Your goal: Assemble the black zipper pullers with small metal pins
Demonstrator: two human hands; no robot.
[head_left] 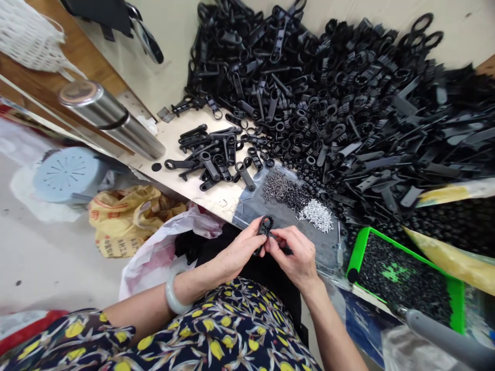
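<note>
My left hand (243,246) is closed around a black plastic handle part (266,224) with a ring-shaped end, held just off the table's front edge. My right hand (294,252) meets it there, thumb and fingertips pinched together against the part's side. Whatever small thing the right fingertips may pinch is hidden. Just beyond the hands, a grey mat (255,206) carries a heap of small dark pieces (279,188) and a pile of silvery pins (317,216). Similar black handle parts (211,164) lie in a loose group to the left.
A large mound of black plastic parts (309,93) covers the back and right. A green tray (358,252) of small black pieces stands at right, near a grey-handled tool (441,330). A steel flask (135,136) stands left. A screwdriver (340,247) lies beside the mat.
</note>
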